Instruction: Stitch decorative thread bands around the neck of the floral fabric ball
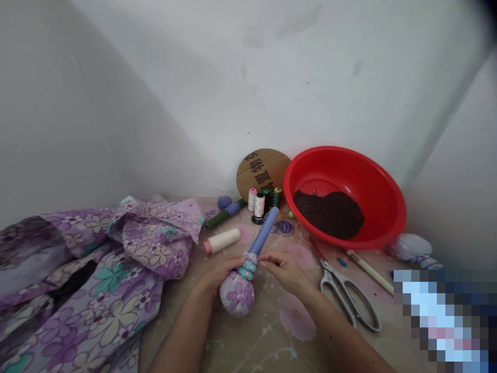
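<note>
A round-headed stick in the middle of the head view has a ball covered in purple floral cloth point(236, 296) and a handle point(264, 230) wound in blue-purple yarn. Cloth is gathered and bound around the neck between them. My left hand point(222, 270) is closed around the neck and the upper side of the ball, its fingers partly hidden behind. From the right, my right hand point(285, 270) pinches at the neck with thumb and forefinger. Whatever lies in that pinch is too small to make out. The handle points up and away, and the ball is toward me.
Floral cloth point(132, 259) is heaped at left. Thread spools point(259, 205), a cream thread cone point(223, 241) and a green stick point(225, 215) lie behind my hands. Scissors point(345, 295), a red basin point(345, 155) with dark material, and a cardboard disc point(260, 166) are to the right and back.
</note>
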### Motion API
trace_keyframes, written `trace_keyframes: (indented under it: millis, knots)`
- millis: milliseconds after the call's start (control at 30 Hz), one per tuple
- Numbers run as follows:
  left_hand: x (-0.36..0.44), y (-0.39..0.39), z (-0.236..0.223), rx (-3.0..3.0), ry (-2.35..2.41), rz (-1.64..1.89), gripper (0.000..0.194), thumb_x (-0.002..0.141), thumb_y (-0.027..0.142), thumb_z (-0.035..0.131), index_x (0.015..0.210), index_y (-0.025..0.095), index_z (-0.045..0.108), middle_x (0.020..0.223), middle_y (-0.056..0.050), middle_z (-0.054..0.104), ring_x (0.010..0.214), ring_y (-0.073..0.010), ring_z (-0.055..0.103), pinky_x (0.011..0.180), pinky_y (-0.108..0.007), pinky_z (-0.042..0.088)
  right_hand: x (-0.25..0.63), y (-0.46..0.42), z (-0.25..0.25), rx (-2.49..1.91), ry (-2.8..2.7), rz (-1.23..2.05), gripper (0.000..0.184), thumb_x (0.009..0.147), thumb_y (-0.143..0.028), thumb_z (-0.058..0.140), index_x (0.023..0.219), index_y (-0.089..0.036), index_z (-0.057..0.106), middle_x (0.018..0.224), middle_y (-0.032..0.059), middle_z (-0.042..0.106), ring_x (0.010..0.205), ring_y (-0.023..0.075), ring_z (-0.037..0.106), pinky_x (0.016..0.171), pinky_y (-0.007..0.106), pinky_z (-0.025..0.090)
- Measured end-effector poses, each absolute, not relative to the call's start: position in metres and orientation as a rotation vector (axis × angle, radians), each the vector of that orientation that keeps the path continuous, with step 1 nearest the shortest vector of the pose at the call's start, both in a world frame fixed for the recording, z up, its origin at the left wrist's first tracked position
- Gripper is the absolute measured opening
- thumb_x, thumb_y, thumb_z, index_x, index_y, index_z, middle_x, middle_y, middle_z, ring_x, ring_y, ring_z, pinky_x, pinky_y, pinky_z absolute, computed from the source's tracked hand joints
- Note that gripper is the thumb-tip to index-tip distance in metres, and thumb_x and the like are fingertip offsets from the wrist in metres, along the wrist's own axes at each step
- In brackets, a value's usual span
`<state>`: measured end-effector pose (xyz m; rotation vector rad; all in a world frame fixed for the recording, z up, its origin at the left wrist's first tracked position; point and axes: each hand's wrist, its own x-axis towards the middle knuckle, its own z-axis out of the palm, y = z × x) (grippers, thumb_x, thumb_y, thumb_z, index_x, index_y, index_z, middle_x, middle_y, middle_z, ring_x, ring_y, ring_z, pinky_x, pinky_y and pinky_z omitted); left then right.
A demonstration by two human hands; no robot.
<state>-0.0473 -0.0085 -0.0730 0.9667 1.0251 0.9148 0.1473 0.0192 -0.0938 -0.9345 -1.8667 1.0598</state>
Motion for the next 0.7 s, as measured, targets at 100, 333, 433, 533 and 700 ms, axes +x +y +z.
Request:
trace_keyframes:
  millis: [100, 333, 433, 533, 700]
  knots:
    - [-0.047, -0.008, -0.073, 0.971, 1.03, 0.911, 0.017, 0.072, 0.028, 0.062, 0.073, 0.012, 0.068, 0.065, 0.001, 0.065, 0.062, -0.0124, 0.058, 0.063, -0.022, 0.042, 0.146, 0.018, -0.092, -0.943, -1.852, 1.058, 0.018, 0.078, -0.029, 0.056, 0.081, -0.019, 0.071, 0.079, 0.0036, 0.072, 0.075, 0.0186, 0.064, 0.07, 0.03, 0.05]
    - [-0.048, -0.009, -0.075, 0.94, 0.971, 0.914, 0.023, 0.07, 0.034, 0.067, 0.08, 0.013, 0.07, 0.072, -0.004, 0.068, 0.067, -0.0165, 0.06, 0.067, -0.027, 0.045, 0.143, 0.017, -0.092, -0.955, -1.825, 1.052, 0.018, 0.078, -0.032, 0.056, 0.079, -0.018, 0.066, 0.073, 0.0027, 0.066, 0.072, 0.0172, 0.06, 0.064, 0.027, 0.047]
    - [-0.049, -0.009, -0.076, 0.968, 0.941, 0.927, 0.025, 0.068, 0.035, 0.07, 0.078, 0.012, 0.071, 0.075, -0.007, 0.069, 0.07, -0.0181, 0.06, 0.069, -0.029, 0.046, 0.141, 0.014, -0.089, -0.938, -1.816, 1.063, 0.018, 0.078, -0.033, 0.055, 0.078, -0.018, 0.064, 0.071, 0.0021, 0.063, 0.07, 0.0164, 0.057, 0.061, 0.026, 0.044]
    - [-0.049, -0.008, -0.077, 0.978, 0.977, 0.998, 0.023, 0.065, 0.032, 0.074, 0.078, 0.012, 0.073, 0.077, -0.008, 0.069, 0.07, -0.0159, 0.058, 0.068, -0.026, 0.044, 0.139, 0.011, -0.085, -0.944, -1.818, 1.04, 0.016, 0.078, -0.033, 0.054, 0.077, -0.018, 0.061, 0.062, -0.001, 0.055, 0.059, 0.0133, 0.05, 0.054, 0.024, 0.038]
    - [-0.047, -0.006, -0.076, 0.946, 0.961, 1.028, 0.026, 0.059, 0.031, 0.079, 0.077, 0.013, 0.073, 0.07, -0.006, 0.066, 0.061, -0.0121, 0.053, 0.06, -0.023, 0.039, 0.137, 0.009, -0.087, -0.983, -1.836, 0.928, 0.013, 0.079, -0.031, 0.053, 0.081, -0.019, 0.057, 0.051, -0.007, 0.035, 0.048, 0.0108, 0.036, 0.048, 0.023, 0.028]
